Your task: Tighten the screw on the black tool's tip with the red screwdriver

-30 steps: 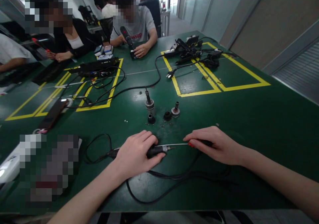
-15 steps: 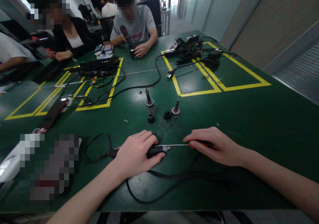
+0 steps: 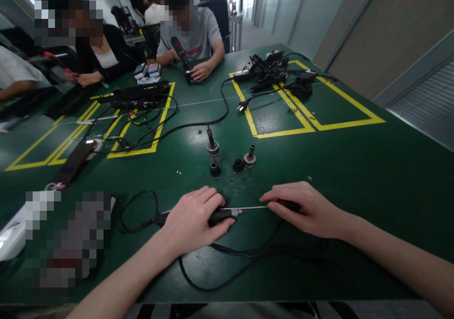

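Observation:
My left hand (image 3: 198,217) is closed around a black corded handle (image 3: 223,215) with a metal collar and thin tip, like a soldering iron, lying on the table. My right hand (image 3: 301,208) grips the red-and-black handle of a screwdriver (image 3: 250,208). Its long thin shaft points left, just behind the iron's tip, and its end is hidden by my left hand. Beyond my hands stand a tall metal-and-black part (image 3: 213,145), a shorter metal part (image 3: 250,157) and two black collars, one at left (image 3: 214,169) and one at right (image 3: 238,165). Several tiny screws (image 3: 231,179) lie near them.
A black cord (image 3: 227,286) loops over the green table (image 3: 354,182) in front of me. A phone (image 3: 76,160) and blurred items lie at left. Tangled cables and adapters (image 3: 266,71) sit inside yellow tape at the back right. Co-workers sit across the table; one holds a dark tool (image 3: 180,49).
The red part of the screwdriver handle is now more covered by my right fingers, which have shifted slightly left. My left hand and the iron stay almost in place.

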Available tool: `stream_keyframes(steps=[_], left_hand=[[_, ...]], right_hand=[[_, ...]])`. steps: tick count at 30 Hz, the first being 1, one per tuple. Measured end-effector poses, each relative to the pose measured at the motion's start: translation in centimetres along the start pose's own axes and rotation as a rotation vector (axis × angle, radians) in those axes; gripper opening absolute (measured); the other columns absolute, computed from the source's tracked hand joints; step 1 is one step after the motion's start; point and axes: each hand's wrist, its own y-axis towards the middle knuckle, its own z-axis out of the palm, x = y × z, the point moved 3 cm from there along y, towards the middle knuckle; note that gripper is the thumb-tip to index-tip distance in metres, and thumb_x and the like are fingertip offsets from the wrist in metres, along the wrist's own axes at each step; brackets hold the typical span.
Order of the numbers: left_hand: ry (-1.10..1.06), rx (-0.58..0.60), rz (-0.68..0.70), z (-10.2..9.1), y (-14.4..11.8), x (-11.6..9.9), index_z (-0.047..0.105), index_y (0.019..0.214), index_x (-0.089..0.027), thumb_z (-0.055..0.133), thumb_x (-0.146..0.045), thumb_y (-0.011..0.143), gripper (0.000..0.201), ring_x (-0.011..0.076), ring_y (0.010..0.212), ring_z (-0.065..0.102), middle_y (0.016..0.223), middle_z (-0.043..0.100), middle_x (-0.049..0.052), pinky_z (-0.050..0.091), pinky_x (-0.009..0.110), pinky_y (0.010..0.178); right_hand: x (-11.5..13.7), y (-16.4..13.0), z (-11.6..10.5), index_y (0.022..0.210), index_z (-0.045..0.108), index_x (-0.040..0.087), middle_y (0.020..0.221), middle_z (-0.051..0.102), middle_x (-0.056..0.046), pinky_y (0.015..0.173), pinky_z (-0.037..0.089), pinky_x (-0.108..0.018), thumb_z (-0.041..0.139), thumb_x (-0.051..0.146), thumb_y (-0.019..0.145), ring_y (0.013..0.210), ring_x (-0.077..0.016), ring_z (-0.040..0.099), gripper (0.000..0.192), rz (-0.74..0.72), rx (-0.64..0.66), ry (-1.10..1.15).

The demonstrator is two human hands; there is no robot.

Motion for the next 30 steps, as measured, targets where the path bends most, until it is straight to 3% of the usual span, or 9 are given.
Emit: stream_keyframes(steps=[11,18,22,30], left_hand=[[0.004,0.002,-0.001,-0.06,-0.02,-0.04,0.061,0.094,-0.020,0.078,-0.036,0.097,0.023,0.0199,0.079,0.064,0.088,0.067,0.001,0.046,0.032,0.065],[-0.003,0.011,-0.006,-0.12,-0.07,-0.11,0.061,0.094,-0.021,0.078,-0.036,0.097,0.023,0.0201,0.079,0.064,0.089,0.067,0.001,0.046,0.032,0.065],[-0.006,0.013,-0.014,-0.11,0.00,-0.11,0.061,0.093,-0.021,0.076,-0.036,0.098,0.022,0.0200,0.080,0.065,0.088,0.068,0.001,0.047,0.033,0.066],[-0.001,0.033,-0.029,0.01,-0.05,-0.02,0.061,0.094,-0.021,0.073,-0.037,0.099,0.021,0.0195,0.080,0.064,0.090,0.069,0.001,0.048,0.032,0.066]], right_hand=[[-0.12,-0.07,-0.34,0.117,0.075,0.018,0.093,0.074,-0.005,0.064,0.051,-0.024,0.065,0.026,0.109,0.076,-0.0151,0.071,0.015,-0.044,0.050,-0.001],[0.38,0.03,-0.15,0.117,0.074,0.017,0.086,0.076,-0.004,0.062,0.048,-0.027,0.053,0.020,0.112,0.070,-0.0155,0.069,0.021,-0.039,0.063,-0.004],[0.18,-0.06,-0.26,0.119,0.074,0.017,0.089,0.075,-0.006,0.063,0.050,-0.026,0.057,0.020,0.111,0.075,-0.0163,0.070,0.018,-0.088,0.045,0.001],[0.07,-0.13,-0.15,0.121,0.075,0.018,0.088,0.077,-0.005,0.066,0.053,-0.027,0.061,0.026,0.110,0.072,-0.0163,0.071,0.020,-0.009,0.042,-0.007]])
